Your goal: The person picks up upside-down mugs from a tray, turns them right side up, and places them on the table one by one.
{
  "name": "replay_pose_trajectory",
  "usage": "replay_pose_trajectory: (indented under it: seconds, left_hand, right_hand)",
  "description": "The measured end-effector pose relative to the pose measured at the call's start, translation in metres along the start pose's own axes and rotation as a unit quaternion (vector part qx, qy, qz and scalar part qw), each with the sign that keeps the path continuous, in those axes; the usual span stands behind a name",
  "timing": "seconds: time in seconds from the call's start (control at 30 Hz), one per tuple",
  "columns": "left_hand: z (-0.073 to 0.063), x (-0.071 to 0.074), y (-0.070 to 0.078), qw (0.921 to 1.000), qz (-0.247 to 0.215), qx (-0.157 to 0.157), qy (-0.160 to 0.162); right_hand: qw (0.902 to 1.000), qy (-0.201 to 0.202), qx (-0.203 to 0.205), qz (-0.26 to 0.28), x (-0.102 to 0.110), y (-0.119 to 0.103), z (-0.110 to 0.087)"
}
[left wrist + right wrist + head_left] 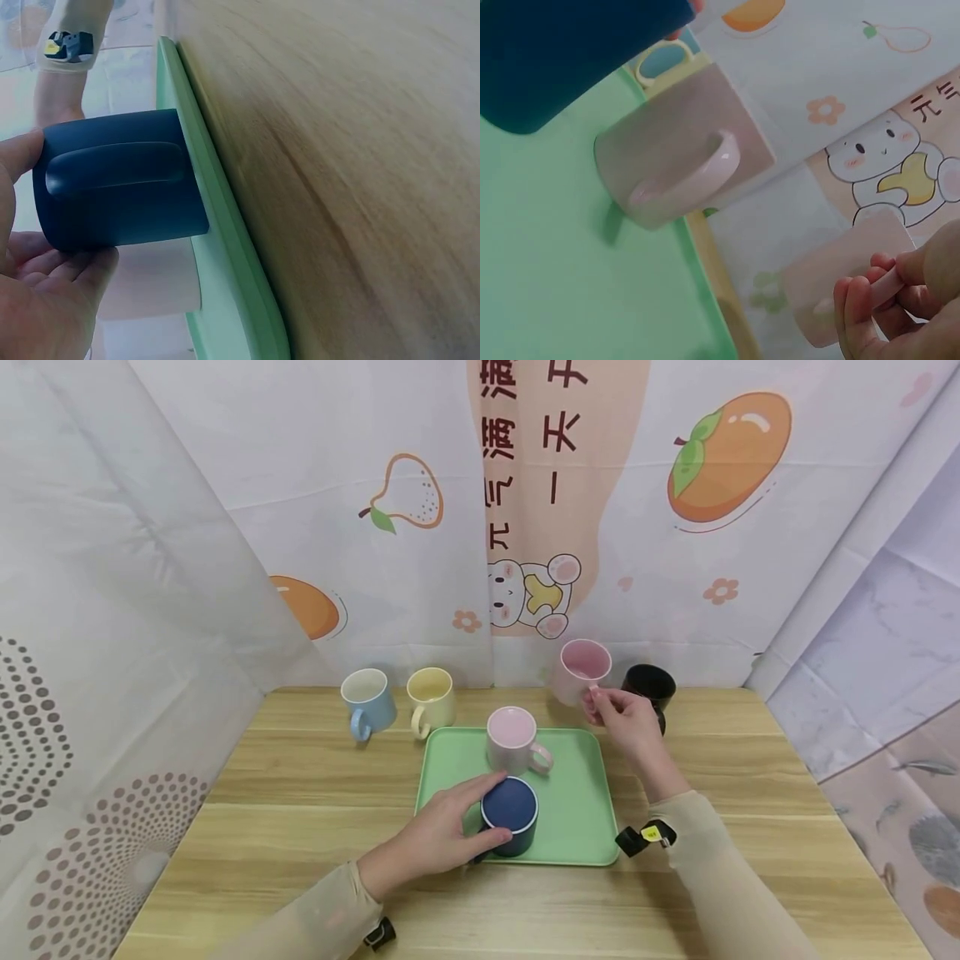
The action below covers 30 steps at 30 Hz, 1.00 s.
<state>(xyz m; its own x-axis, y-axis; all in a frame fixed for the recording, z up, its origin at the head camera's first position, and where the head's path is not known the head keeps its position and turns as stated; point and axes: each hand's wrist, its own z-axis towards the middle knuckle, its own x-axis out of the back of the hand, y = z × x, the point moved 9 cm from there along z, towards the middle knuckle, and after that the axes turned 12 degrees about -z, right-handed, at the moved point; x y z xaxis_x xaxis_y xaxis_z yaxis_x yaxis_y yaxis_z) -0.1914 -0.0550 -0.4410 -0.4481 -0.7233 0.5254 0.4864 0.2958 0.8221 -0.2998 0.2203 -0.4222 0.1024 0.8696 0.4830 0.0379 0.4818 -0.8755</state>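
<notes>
My left hand [442,827] wraps thumb and fingers around the sides of a navy blue mug [510,810], which is at the front of a light green tray [573,777]. In the left wrist view its handle [116,165] faces the camera, between thumb and fingers. Behind it on the tray stands a pale pink mug [512,739], handle pointing right. Beyond the tray's back right corner, my right hand [630,722] pinches the handle of another pink mug [570,685], whose open mouth faces up and toward me.
At the back left stand a light blue mug [369,703] and a pale yellow mug [432,697]. A black mug [649,683] stands at the back right, partly hidden by my right hand. A printed cloth [360,602] hangs along the rear edge of the wooden table [300,835].
</notes>
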Motion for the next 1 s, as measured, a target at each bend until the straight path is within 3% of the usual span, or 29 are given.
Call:
replay_pose_trajectory:
  seconds: [0.33, 0.63, 1.0]
  left_hand:
    - [0.000, 0.000, 0.001, 0.9999, -0.010, 0.000, -0.005]
    - [0.000, 0.000, 0.001, 0.9999, -0.016, 0.002, -0.005]
    - [0.000, 0.000, 0.000, 0.9999, -0.015, 0.004, -0.006]
  right_hand:
    - [0.9987, 0.000, -0.036, -0.035, -0.002, 0.030, 0.009]
    - [0.9956, 0.012, -0.022, -0.090, 0.000, 0.044, 0.011]
    - [0.9953, 0.015, -0.028, -0.091, 0.000, 0.053, 0.010]
